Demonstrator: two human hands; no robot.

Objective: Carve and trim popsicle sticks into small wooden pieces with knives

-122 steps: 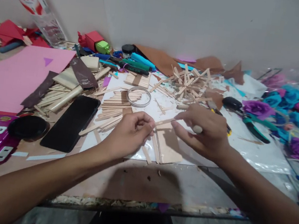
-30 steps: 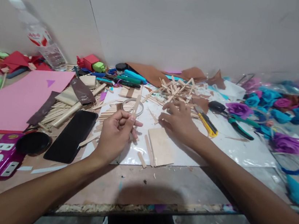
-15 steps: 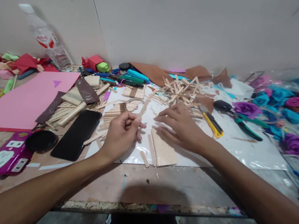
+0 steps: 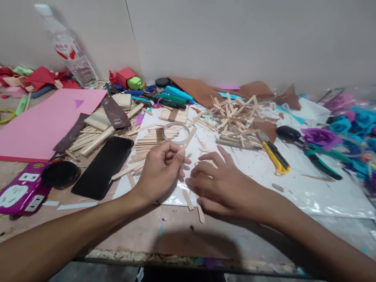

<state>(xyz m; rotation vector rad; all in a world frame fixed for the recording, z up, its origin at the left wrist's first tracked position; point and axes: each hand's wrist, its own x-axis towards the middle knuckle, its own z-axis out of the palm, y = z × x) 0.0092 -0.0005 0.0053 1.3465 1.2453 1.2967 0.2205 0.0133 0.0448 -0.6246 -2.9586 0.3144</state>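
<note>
My left hand (image 4: 165, 168) is closed in a pinch around a flat wooden craft stick (image 4: 190, 136), which points up and away. Just right of it, my right hand (image 4: 219, 180) hovers low over the white sheet (image 4: 319, 197), fingers apart and bent, nothing visible between them. A loose craft stick (image 4: 201, 214) sticks out below the right hand, and a short stick piece (image 4: 187, 199) lies between the hands. A roll of clear tape (image 4: 175, 132) rests on a row of craft sticks (image 4: 148, 142) beyond the left hand.
A tangled heap of sticks (image 4: 236, 115) lies behind the hands. A yellow utility knife (image 4: 277, 159) and green-handled pliers (image 4: 324, 161) are at right, near crepe-paper flowers (image 4: 322, 138). A phone (image 4: 103, 167), pink paper (image 4: 43, 122) and a plastic bottle (image 4: 70, 51) are at left.
My right hand has come nearer and lower, over where a flat wooden panel lay; that panel is now hidden from view. One stick beside it has shifted toward the table edge. The left hand keeps its pinch.
</note>
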